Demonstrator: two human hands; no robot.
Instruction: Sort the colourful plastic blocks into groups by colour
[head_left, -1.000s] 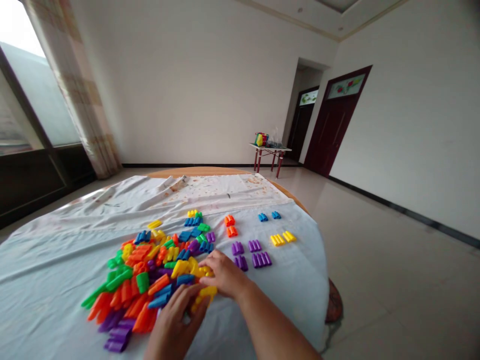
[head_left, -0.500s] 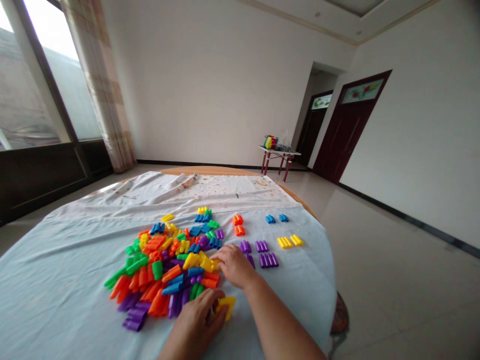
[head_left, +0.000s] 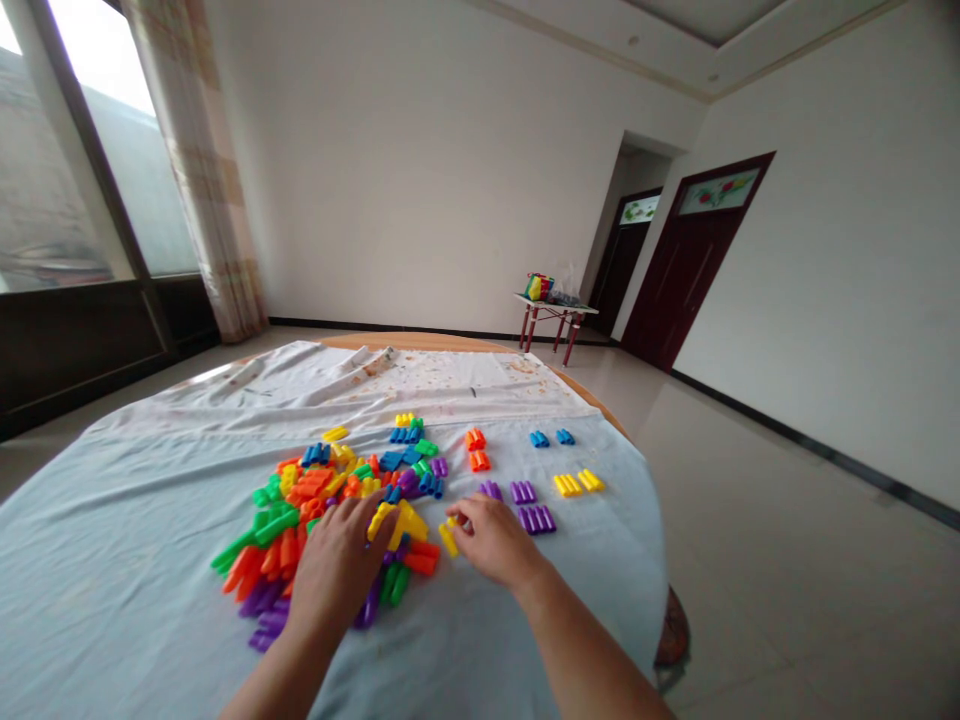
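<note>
My left hand [head_left: 337, 565] lies over the near side of a heap of colourful plastic building blocks [head_left: 300, 500], its fingertips against chunky yellow blocks [head_left: 395, 522]. My right hand [head_left: 491, 540] rests on the pale blue cloth [head_left: 112, 580] right of the heap. At its fingertips is a small yellow block [head_left: 448, 538], which looks pinched. Further right, sorted groups stand in rows: orange blocks [head_left: 478, 450], blue blocks [head_left: 551, 437], yellow blocks [head_left: 579, 482] and purple blocks [head_left: 529, 505]. The heap's part beneath my left hand is hidden.
The cloth covers a round wooden table, whose rim [head_left: 405, 341] shows at the far side beyond a stained white sheet [head_left: 420, 375]. Beyond it, a small red-legged side table [head_left: 555, 312] holds colourful items and a plastic bag. A tiled floor surrounds the table.
My left hand has moved up and onto the heap, no longer at the yellow block near the cloth's front. A small yellow block now sits at my right fingertips. The view has shifted slightly.
</note>
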